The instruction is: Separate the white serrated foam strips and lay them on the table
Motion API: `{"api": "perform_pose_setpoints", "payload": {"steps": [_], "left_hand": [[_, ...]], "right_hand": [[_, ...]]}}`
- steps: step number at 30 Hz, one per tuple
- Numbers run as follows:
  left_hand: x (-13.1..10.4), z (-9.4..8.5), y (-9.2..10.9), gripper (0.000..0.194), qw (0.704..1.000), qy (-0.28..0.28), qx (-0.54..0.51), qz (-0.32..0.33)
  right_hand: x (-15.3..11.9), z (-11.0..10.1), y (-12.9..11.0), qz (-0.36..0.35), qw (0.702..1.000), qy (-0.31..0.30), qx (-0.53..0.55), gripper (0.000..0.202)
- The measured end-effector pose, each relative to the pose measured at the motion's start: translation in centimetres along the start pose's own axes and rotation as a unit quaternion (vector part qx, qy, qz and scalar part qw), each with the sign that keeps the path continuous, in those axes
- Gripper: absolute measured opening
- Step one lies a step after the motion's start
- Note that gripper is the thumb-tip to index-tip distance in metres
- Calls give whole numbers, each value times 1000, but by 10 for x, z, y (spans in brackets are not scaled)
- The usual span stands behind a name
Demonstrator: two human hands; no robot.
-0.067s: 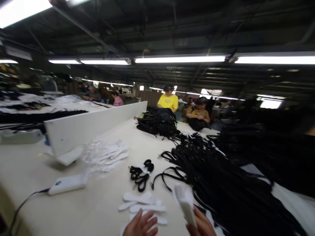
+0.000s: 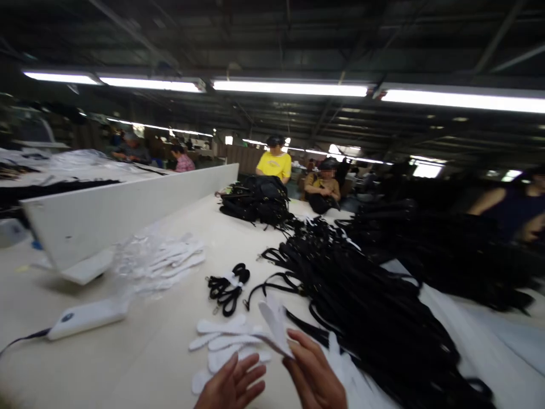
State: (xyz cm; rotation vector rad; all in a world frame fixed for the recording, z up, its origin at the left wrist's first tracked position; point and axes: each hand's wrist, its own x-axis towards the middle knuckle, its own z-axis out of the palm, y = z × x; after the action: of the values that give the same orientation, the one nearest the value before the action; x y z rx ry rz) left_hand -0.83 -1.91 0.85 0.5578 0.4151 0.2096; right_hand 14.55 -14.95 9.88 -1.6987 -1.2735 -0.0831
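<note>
My right hand (image 2: 317,372) is closed on a small stack of white strips (image 2: 276,326), which stand up and fan apart at their far end. Beside it, my left hand (image 2: 233,383) is open, palm turned inward and fingers apart, with nothing in it. Several loose white strips (image 2: 230,328) with rounded ends lie on the table just beyond my left hand. More white strips (image 2: 347,372) lie partly hidden to the right of my right hand. Past the loose strips sits a bundle of black straps (image 2: 227,289) with metal clips and a white band round it.
A large heap of black straps (image 2: 357,295) covers the right side. At left are a white corded device (image 2: 87,319), a clear bag with white pieces (image 2: 166,264) and a low white partition (image 2: 140,196). Black bags (image 2: 255,201) are piled near a person in yellow (image 2: 275,165).
The view has swung to the right, so the scene sits farther left. The white strips in my right hand have tilted toward the left and spread apart. My left hand stays open.
</note>
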Motion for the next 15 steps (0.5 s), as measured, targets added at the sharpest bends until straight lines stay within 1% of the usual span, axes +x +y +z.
{"api": "perform_pose_setpoints", "payload": {"steps": [1, 2, 3, 5, 7, 8, 11, 13, 15], "left_hand": [[-7, 7, -4, 70, 1000, -1, 5, 1], [-13, 13, -7, 63, 1000, 6, 8, 18], [-17, 19, -9, 56, 999, 16, 16, 36], [-22, 25, -12, 45, 996, 29, 42, 70], [-21, 24, -16, 42, 993, 23, 74, 85], [-19, 22, -18, 41, 992, 17, 88, 93], [-10, 15, -27, 41, 987, 7, 114, 115], [-7, 13, -32, 41, 983, 11, 126, 131], [-6, 15, -32, 42, 981, 15, 141, 135]], "right_hand": [[-4, 2, -3, -22, 998, -55, -20, 25], [-9, 5, -5, -34, 993, -107, -41, 27], [-14, 10, -7, -38, 989, -133, -58, 26], [-24, 19, -9, -21, 985, -153, -82, 26], [-33, 25, -12, 10, 986, -148, -74, 24], [-36, 26, -12, 31, 988, -144, -53, 23], [-40, 25, -13, 122, 984, -110, 71, 19], [-41, 26, -14, 186, 965, -81, 166, 18], [-44, 30, -15, 230, 940, -64, 244, 20]]}}
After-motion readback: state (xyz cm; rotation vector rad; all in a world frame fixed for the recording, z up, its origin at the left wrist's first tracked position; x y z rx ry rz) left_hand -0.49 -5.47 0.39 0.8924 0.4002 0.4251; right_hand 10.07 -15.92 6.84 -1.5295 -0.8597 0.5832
